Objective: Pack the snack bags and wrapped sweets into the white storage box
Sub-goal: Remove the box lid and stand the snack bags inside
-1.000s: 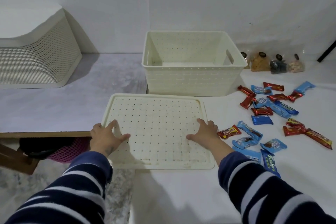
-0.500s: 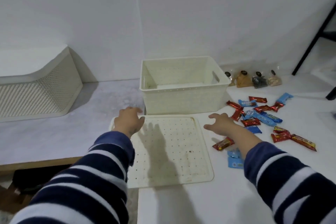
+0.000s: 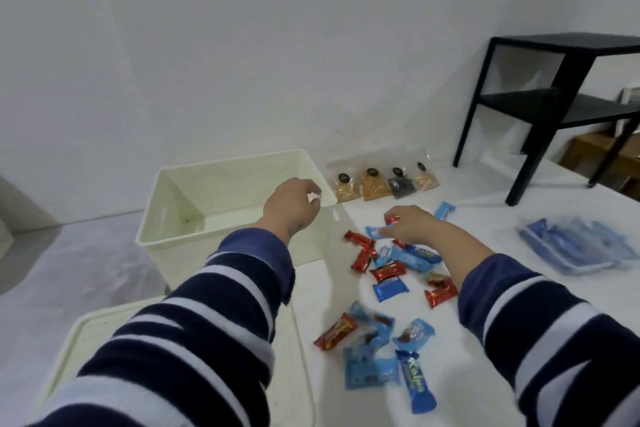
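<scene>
Head view: one white box (image 3: pixel 180 239), four snack bags (image 3: pixel 384 184), left hand (image 3: pixel 292 208) loosely curled (empty), right hand (image 3: pixel 410 224) pinching a blue sweet (image 3: pixel 375 231).

Navy sleeves (image 3: pixel 214 333) with white stripes

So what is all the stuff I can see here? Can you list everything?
storage box: one, cream white, open, nothing seen inside, back left on the table.
lid: one, cream white, lying flat in front of the box, partly under the left sleeve.
snack bags: four, clear with tan, orange, dark and pale fillings, in a row by the wall.
wrapped sweets: about twenty, red and blue, scattered on the table right of the box.
plastic packet: one, clear with blue inside, far right; blurred.
black shelf table: one, back right.
left hand: over the box's right rim, fingers loosely curled.
right hand: pinching a blue sweet.
</scene>
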`<state>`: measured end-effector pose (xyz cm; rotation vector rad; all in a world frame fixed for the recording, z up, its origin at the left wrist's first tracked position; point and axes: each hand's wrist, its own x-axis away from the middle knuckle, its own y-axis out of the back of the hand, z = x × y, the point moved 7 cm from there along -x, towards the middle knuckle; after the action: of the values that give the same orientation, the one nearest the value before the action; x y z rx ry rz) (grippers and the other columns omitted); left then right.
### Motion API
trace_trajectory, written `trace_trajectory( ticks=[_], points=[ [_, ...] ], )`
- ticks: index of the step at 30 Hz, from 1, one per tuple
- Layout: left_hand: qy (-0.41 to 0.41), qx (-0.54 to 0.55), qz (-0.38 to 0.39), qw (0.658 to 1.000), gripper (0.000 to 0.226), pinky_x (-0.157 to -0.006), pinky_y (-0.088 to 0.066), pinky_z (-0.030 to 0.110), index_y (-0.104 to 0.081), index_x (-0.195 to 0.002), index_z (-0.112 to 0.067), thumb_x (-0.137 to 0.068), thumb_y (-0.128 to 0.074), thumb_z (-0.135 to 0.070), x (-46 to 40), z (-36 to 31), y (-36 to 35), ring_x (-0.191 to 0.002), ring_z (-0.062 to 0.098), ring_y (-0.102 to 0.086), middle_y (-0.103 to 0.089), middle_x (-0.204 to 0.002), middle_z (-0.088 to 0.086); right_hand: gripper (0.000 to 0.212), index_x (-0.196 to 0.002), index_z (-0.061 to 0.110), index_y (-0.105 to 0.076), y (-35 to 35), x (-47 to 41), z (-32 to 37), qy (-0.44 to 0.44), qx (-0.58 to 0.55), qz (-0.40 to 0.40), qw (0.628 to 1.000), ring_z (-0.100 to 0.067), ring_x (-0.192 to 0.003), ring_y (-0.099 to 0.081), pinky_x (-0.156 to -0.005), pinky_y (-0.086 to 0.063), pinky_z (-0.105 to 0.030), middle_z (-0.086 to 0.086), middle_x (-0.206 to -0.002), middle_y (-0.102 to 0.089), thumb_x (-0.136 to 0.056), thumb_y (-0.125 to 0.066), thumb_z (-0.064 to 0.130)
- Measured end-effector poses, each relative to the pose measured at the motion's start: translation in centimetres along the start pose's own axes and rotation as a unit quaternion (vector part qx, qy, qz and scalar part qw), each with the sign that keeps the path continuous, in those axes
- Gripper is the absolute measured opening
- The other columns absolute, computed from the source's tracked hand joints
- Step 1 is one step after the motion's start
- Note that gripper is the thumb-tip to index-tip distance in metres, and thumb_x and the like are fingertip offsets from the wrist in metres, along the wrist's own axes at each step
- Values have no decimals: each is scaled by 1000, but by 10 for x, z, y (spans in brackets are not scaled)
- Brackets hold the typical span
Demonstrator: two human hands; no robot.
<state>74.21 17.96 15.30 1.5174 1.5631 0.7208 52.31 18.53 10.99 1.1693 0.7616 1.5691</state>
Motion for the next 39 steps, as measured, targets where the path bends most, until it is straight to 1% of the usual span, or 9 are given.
trace_trajectory(
  ticks=[3,8,11,16,19,24,29,36,39],
  points=[
    [-1,49,2,999,29,-93,-43,29,-62,-118,-18,-91,-52,-23,-50,-34,-38,-114,22,-55,-59,-126,3,55,-140,20,-41,16,-44,-26,7,-10,-3,1000,-28,-133,-39,-111,-32,-38,-9,-148,-38,-92,-53,41],
    [69,92,63,991,33,-89,-42,27,-59,-123,-19,-91,-52,-22,-143,-55,-128,-114,25,-56,-58,-130,6,50,-138,20,-44,33,-141,-69,26,-62,1,998,-26,-127,-47,-108,-37,-36,-7,-142,-47,-91,-57,33],
    [128,108,60,984,40,-95,-46,36,-52,-131,-22,-91,-53,-25,-183,-40,-180,-112,29,-57,-59,-127,10,50,-140,21,-42,30,-204,-85,50,-93,3,994,-23,-130,-45,-107,-37,-32,-4,-145,-45,-92,-56,28],
    [239,125,11,963,48,-109,-33,45,-38,-142,-36,-96,-46,-30,-214,22,-232,-132,37,-38,-41,-145,15,46,-138,20,-43,14,-289,-90,80,-171,-15,982,-26,-126,-49,-104,-42,-36,-5,-140,-51,-93,-52,14],
    [246,118,-5,962,52,-111,-28,46,-33,-146,-32,-96,-48,-26,-228,44,-243,-137,39,-28,-34,-148,21,56,-142,27,-37,3,-325,-83,82,-203,-28,975,-26,-125,-48,-103,-44,-43,-5,-142,-46,-91,-48,7],
    [243,183,-31,952,60,-108,-35,46,-34,-145,-31,-92,-57,-19,-252,63,-257,-128,35,-42,-44,-142,15,65,-147,34,-24,-17,-366,-76,79,-193,-26,978,-28,-132,-40,-106,-41,-45,-1,-154,-28,-92,-50,13],
    [274,249,-25,929,70,-107,-37,47,-27,-146,-40,-88,-62,-20,-258,71,-274,-124,27,-47,-46,-139,4,63,-145,41,-25,-23,-391,-77,67,-189,-48,979,-30,-121,-50,-98,-48,-44,-5,-145,-40,-93,-49,16],
    [258,192,-77,944,63,-100,-43,43,-36,-142,-40,-89,-54,-10,-264,72,-269,-116,25,-52,-52,-132,2,65,-143,42,-31,-27,-400,-79,55,-197,-53,977,-28,-119,-52,-94,-51,-43,0,-143,-45,-90,-51,12],
    [260,140,-112,949,56,-92,-44,31,-43,-139,-36,-92,-48,-6,-257,72,-260,-109,21,-54,-55,-129,2,64,-140,35,-41,-22,-395,-80,59,-243,-72,966,-24,-118,-55,-93,-52,-42,3,-139,-51,-84,-63,12]
  ],
)
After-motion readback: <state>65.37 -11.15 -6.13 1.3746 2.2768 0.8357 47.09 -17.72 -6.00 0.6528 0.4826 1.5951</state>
